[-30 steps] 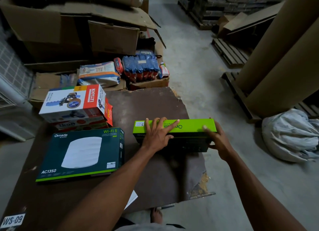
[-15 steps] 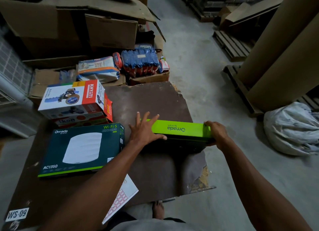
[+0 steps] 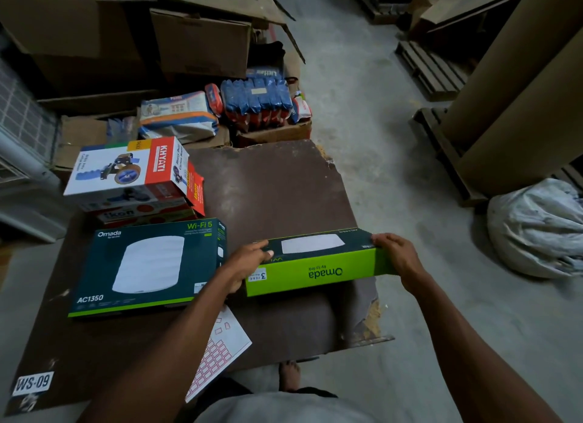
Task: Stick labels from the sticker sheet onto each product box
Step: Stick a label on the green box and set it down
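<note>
A flat dark-green and lime-green cardboard product box [image 3: 318, 261] is held tilted above the brown board worktop [image 3: 277, 185], its lime side panel turned toward the camera and its dark printed face angled upward. It is gripped at both ends: the left hand [image 3: 244, 261] is curled round the near-left corner, and the right hand [image 3: 399, 255] is wrapped over the far-right edge. Neither hand is free for anything else. Both forearms are stretched forward from the body, the left crossing over the white sticker sheet with red-outlined labels [image 3: 217, 356], which is seen lying at the near edge of the worktop, partly hidden beneath that arm.

The step in hand is judged to be the positioning of this box for labelling; no label is pinched yet. For the next move, the box would need to be set flat and one hand released to peel a label from the sheet.

Just to the left, a matching dark-green boxed Wi-Fi unit [image 3: 148, 268] is laid flat, close beside the left hand. Whether a label has already been applied to it cannot be told for certain from this angle. Behind it, a white and red carton printed with a tape dispenser [image 3: 129, 170] is stacked on other small boxes.
</note>
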The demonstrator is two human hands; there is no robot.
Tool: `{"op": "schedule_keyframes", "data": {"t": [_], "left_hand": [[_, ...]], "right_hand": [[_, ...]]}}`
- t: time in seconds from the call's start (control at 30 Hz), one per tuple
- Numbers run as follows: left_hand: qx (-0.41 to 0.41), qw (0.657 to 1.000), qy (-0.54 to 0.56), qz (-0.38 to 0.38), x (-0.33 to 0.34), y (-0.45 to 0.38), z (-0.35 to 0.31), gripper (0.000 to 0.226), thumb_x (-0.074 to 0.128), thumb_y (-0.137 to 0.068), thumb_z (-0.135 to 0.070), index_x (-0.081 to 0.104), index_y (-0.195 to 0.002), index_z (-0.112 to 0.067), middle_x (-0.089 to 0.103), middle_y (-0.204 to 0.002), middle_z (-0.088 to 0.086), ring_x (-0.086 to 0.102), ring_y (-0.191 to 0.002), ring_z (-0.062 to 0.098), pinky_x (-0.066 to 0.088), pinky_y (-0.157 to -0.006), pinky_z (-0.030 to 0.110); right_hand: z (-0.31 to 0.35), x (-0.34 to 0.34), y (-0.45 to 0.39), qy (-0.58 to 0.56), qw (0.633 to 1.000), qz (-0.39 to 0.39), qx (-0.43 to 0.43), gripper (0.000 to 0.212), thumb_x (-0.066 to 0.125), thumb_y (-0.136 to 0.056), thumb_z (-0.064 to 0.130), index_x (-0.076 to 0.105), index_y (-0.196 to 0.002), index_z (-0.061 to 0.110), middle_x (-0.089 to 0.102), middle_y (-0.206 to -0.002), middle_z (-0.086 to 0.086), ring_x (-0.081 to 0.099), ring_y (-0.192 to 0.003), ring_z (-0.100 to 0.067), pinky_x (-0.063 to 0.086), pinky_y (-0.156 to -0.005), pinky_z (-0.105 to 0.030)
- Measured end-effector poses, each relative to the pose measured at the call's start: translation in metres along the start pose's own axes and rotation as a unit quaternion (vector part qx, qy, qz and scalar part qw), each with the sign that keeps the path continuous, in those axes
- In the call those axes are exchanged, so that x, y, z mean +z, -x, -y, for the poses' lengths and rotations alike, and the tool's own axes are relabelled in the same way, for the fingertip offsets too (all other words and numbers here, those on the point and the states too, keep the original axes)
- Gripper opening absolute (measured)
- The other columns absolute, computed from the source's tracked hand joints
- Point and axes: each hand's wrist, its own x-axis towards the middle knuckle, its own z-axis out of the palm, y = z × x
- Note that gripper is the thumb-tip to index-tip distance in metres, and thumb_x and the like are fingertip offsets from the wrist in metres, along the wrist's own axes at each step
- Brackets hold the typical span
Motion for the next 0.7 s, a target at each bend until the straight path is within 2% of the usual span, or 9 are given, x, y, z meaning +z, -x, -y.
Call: {"op": "schedule_keyframes", "data": {"t": [0.1, 0.2, 0.3, 0.4, 0.47, 0.57, 0.7], "left_hand": [[-0.003, 0.998, -0.052, 0.028, 0.005, 0.001, 0.006, 0.058, 0.066, -0.094, -0.026, 0.049, -0.149, -0.025, 0.036, -0.160, 0.006, 0.042, -0.143, 0.024, 0.028, -0.121, 0.038], [0.009, 0.996, -0.091, 0.016, 0.011, 0.002, 0.017, 0.057, 0.064, -0.097, -0.031, 0.046, -0.150, -0.032, 0.009, -0.169, 0.004, 0.018, -0.154, 0.026, 0.019, -0.123, 0.041], [0.038, 0.992, -0.115, -0.016, 0.017, 0.003, 0.030, 0.065, 0.071, -0.091, -0.043, 0.045, -0.150, -0.035, 0.004, -0.170, -0.001, 0.016, -0.154, 0.023, 0.020, -0.121, 0.040], [0.069, 0.990, -0.115, -0.048, 0.025, 0.003, 0.039, 0.070, 0.076, -0.087, -0.042, 0.046, -0.150, -0.035, 0.003, -0.170, -0.002, 0.018, -0.154, 0.020, 0.022, -0.119, 0.032], [0.081, 0.989, -0.110, -0.063, 0.030, 0.004, 0.044, 0.071, 0.078, -0.087, -0.037, 0.045, -0.150, -0.033, 0.002, -0.170, -0.003, 0.020, -0.153, 0.018, 0.024, -0.115, 0.026], [0.093, 0.987, -0.105, -0.083, 0.038, 0.001, 0.048, 0.073, 0.079, -0.086, -0.031, 0.045, -0.151, -0.032, 0.001, -0.169, -0.005, 0.021, -0.152, 0.015, 0.025, -0.109, 0.019], [0.093, 0.987, -0.098, -0.087, 0.043, -0.010, 0.047, 0.074, 0.077, -0.087, -0.017, 0.043, -0.152, -0.028, -0.001, -0.169, -0.005, 0.021, -0.152, 0.014, 0.026, -0.103, 0.013]], "right_hand": [[-0.004, -0.008, -0.004, 0.090, 0.994, 0.067, 0.018, 0.024, 0.070, -0.091, 0.020, 0.077, -0.114, 0.024, 0.074, -0.108, 0.001, 0.062, -0.085, -0.002, 0.045, -0.066, -0.012], [-0.007, -0.010, -0.010, 0.131, 0.981, 0.135, 0.056, 0.043, 0.077, -0.088, 0.023, 0.068, -0.130, 0.027, 0.071, -0.117, 0.000, 0.065, -0.086, -0.004, 0.046, -0.066, -0.013], [-0.010, -0.002, -0.011, 0.158, 0.968, 0.181, 0.076, 0.064, 0.083, -0.084, 0.035, 0.056, -0.142, 0.028, 0.062, -0.128, 0.000, 0.064, -0.093, -0.006, 0.048, -0.078, -0.016], [-0.023, 0.013, -0.015, 0.219, 0.959, 0.172, 0.047, 0.085, 0.086, -0.079, 0.043, 0.045, -0.152, 0.031, 0.051, -0.148, -0.004, 0.056, -0.124, -0.022, 0.041, -0.101, -0.028], [-0.032, 0.022, -0.020, 0.213, 0.964, 0.156, 0.027, 0.091, 0.088, -0.076, 0.043, 0.042, -0.154, 0.034, 0.046, -0.154, -0.006, 0.051, -0.133, -0.026, 0.040, -0.103, -0.030], [-0.041, 0.029, -0.028, 0.177, 0.975, 0.133, 0.006, 0.091, 0.090, -0.074, 0.035, 0.044, -0.153, 0.033, 0.048, -0.153, -0.006, 0.051, -0.132, -0.022, 0.040, -0.099, -0.026], [-0.049, 0.035, -0.040, 0.139, 0.984, 0.112, -0.012, 0.092, 0.093, -0.071, 0.025, 0.047, -0.150, 0.033, 0.051, -0.150, -0.005, 0.049, -0.118, -0.013, 0.042, -0.097, -0.025]]}}
